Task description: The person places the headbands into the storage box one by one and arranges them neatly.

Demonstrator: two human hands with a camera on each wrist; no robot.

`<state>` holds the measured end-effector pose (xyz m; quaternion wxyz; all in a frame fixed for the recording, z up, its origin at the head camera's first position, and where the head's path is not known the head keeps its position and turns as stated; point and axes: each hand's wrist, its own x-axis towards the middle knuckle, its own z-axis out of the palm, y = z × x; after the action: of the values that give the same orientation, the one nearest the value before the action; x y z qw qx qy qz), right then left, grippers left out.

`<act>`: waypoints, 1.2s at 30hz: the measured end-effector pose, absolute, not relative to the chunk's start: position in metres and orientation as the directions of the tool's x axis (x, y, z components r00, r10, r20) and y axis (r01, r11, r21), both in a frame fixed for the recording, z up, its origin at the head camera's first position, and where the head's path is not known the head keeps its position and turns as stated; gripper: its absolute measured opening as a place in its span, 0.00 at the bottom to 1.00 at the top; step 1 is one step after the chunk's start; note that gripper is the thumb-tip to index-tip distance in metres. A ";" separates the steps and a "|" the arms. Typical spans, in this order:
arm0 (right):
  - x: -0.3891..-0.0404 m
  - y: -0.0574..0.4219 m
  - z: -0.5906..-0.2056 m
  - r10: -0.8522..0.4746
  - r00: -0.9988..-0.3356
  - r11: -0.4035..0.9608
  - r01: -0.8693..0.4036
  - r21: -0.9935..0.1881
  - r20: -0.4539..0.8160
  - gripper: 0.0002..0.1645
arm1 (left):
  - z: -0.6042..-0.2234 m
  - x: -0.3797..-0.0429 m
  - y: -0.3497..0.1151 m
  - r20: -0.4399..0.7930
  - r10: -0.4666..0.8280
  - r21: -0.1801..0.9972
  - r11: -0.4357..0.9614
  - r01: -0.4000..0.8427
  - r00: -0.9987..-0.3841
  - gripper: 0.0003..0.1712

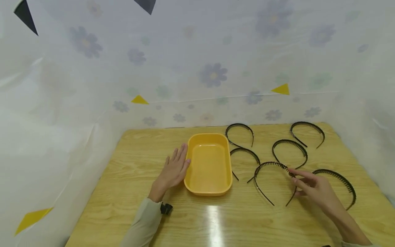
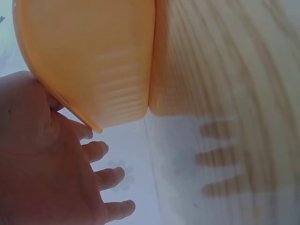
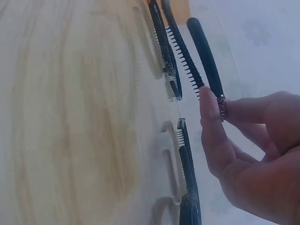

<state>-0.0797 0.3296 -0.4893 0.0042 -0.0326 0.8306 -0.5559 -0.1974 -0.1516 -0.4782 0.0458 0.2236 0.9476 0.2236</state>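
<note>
A yellow plastic tray (image 1: 223,188) stands on the table, and my left hand (image 1: 174,171) rests along its left side, thumb at the rim. In the left wrist view, the fingers of my left hand (image 2: 51,159) reach out straight beside the tray wall (image 2: 89,61). My right hand (image 1: 319,192) pinches a black toothed headband (image 1: 262,165) at one side of its arch. The right wrist view shows my right hand (image 3: 253,145) gripping the headband (image 3: 185,51) between thumb and fingers, above the table. A dark reddish sparkly patch shows at the grip.
Other black headbands lie around the right hand: one (image 1: 342,177) to its right, one (image 1: 290,141) behind it, one (image 1: 308,124) at the back right. Two more, a nearer one (image 1: 247,150) and a farther one (image 1: 239,125), lie beside the tray. Flowered sheeting (image 1: 191,68) encloses the table (image 1: 123,192).
</note>
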 end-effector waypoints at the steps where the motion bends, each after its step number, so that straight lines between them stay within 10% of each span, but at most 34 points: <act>1: -0.080 0.329 -0.488 -0.047 -0.998 0.379 -0.043 -0.924 0.028 0.26 | -0.477 -0.197 -0.151 0.014 0.444 0.438 0.803 0.405 -0.896 0.38; 36: -0.137 0.254 -0.459 0.020 -0.944 0.280 -0.311 -0.908 0.330 0.23 | -0.480 -0.195 -0.148 0.043 0.430 0.361 0.835 0.415 -0.902 0.35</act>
<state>-0.1368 0.2535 -0.4586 -0.1397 -0.0924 0.7876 -0.5929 -0.1949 -0.1482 -0.4797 0.0198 0.2205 0.9577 0.1839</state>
